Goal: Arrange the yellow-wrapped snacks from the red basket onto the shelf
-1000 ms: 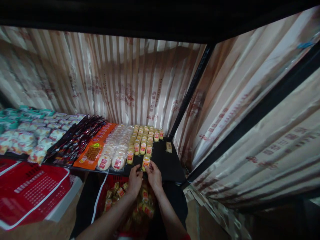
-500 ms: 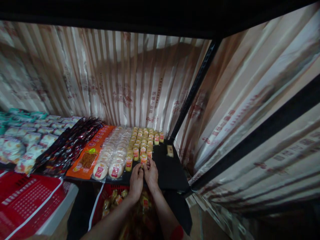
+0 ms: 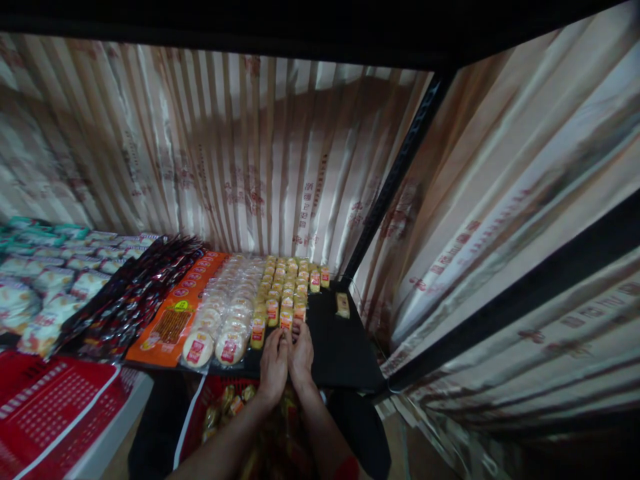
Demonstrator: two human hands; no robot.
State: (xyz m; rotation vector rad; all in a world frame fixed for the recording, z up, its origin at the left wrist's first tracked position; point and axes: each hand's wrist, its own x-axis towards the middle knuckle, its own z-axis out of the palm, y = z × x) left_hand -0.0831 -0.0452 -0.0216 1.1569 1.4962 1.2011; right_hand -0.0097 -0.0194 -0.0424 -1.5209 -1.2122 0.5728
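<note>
Small yellow-wrapped packaged cakes with orange-red labels (image 3: pixel 272 311) stand in tight rows on the black shelf (image 3: pixel 335 353). At the front of one row, a packaged cake (image 3: pixel 286 319) sits just beyond my fingertips. My left hand (image 3: pixel 275 363) has its fingers closed at the near end of this cake, the thumb pressed in. Beside it my right hand (image 3: pixel 301 353) curls its fingers at the cake's right side. The two hands touch or nearly touch. Their fingers partly hide the cake's lower end.
Round white wrapped biscuits (image 3: pixel 231 347), an orange snack bag (image 3: pixel 173 327), dark packets (image 3: pixel 115 310) and white packets (image 3: pixel 53 280) line the shelf leftward. One pale packet (image 3: pixel 343 305) lies right. Below are red baskets (image 3: pixel 60 407), one holding yellow packets (image 3: pixel 227 400). A black post (image 3: pixel 400 177) rises behind.
My hands have drawn slightly closer together at the front cake, and the right fingers have curled in more. The cake keeps its place in the row. The view has shifted slightly.
</note>
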